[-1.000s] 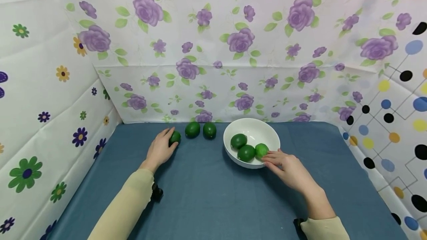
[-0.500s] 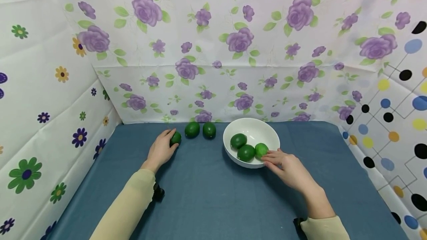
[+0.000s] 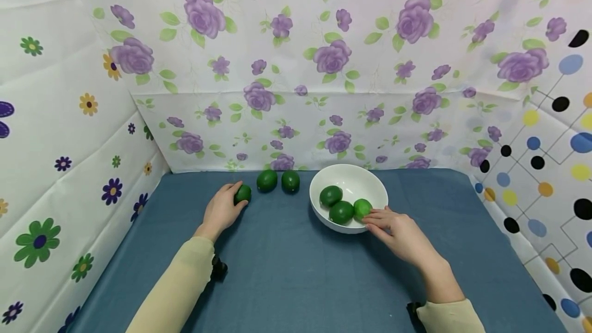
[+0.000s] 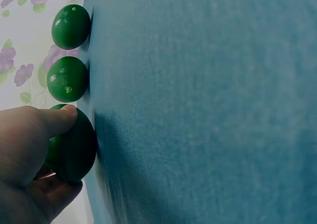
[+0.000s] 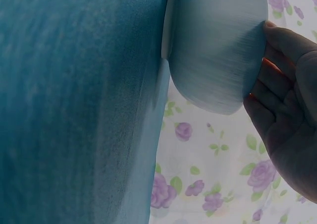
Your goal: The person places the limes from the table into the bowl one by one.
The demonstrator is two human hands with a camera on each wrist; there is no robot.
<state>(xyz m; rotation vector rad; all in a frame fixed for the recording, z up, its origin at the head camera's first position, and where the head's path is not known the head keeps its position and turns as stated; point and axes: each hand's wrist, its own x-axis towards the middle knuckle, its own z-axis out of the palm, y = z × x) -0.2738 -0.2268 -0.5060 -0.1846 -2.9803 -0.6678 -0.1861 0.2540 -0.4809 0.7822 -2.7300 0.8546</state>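
While the near-right rim of the white bowl is pinched by the right hand, a dark green fruit is grasped between thumb and fingers of the left hand, left of centre by the far edge of the blue cloth. From those fingers the bowl is found to the right, beyond a second fruit and a third fruit. Its long axis, the grasped fruit's, seems laid along that edge but is partly covered by the hand; in the right wrist view, fingertips are hidden behind the bowl.
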